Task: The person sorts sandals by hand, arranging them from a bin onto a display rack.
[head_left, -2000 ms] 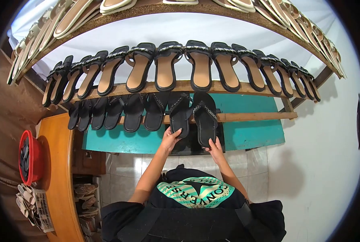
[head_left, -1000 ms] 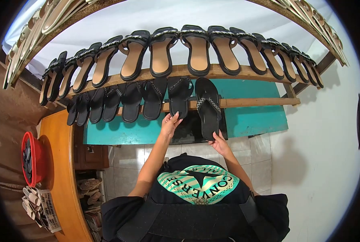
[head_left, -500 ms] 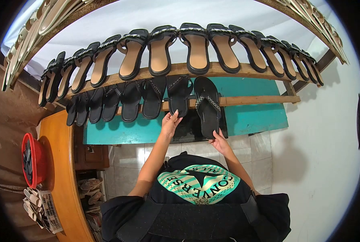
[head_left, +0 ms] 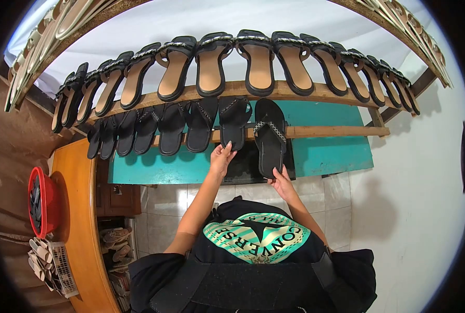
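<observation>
My left hand (head_left: 222, 159) pinches the heel end of a black flip-flop (head_left: 233, 125) whose upper part rests on the lower wooden rail. With fingers and thumb, my right hand (head_left: 280, 183) grips the heel of another black flip-flop (head_left: 270, 151), with a patterned V strap, toe pointing up toward the rack. This one stands just right of the other, in front of the lower rail (head_left: 326, 130). To the left, several similar black flip-flops (head_left: 173, 130) hang in a row on the same rail.
Black slides with tan insoles (head_left: 259, 68) line the upper rail (head_left: 190, 97). Behind and below is a turquoise table (head_left: 326, 156). On the left stand an orange wooden cabinet (head_left: 76, 193), a red basin (head_left: 49, 208) and a crate (head_left: 65, 266) by more shoes. A white wall (head_left: 425, 208) is at right.
The view has shifted slightly, so the rack sits a little further right. Both hands keep their hold on the same two flip-flops.
</observation>
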The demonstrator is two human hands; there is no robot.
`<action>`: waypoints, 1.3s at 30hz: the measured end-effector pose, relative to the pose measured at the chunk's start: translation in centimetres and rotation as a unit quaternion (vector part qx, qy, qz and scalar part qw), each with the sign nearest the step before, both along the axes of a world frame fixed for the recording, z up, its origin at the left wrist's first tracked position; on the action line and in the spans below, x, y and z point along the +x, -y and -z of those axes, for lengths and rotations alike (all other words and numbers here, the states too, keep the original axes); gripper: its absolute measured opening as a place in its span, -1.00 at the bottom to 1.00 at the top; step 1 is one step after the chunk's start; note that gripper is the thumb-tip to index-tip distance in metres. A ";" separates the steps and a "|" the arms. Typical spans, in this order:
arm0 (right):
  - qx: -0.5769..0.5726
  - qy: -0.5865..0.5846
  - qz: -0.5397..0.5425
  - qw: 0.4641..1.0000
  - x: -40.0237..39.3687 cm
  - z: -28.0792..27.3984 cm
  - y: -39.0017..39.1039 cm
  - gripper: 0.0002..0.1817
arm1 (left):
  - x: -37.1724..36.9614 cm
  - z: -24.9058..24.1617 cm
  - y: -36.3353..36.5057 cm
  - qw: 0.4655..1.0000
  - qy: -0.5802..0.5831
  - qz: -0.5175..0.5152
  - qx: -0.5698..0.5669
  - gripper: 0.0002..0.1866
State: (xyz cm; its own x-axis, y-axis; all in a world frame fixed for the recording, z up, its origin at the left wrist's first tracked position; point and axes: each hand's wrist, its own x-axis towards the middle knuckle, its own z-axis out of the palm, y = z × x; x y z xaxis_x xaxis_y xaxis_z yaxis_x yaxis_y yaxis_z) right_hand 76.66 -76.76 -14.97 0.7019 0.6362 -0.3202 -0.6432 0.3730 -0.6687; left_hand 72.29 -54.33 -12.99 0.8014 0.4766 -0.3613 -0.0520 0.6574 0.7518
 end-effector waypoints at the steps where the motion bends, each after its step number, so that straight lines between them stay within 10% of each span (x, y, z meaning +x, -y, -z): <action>1: -0.011 0.019 0.010 1.000 0.0 -0.4 -0.2 -0.73 | 0.0 0.2 0.0 1.000 0.005 -0.004 0.000 -0.86; 39: -0.147 0.215 -0.043 0.964 6.1 -2.1 -6.4 -0.69 | 0.0 -0.4 -0.1 0.999 -0.017 0.008 0.041 -0.86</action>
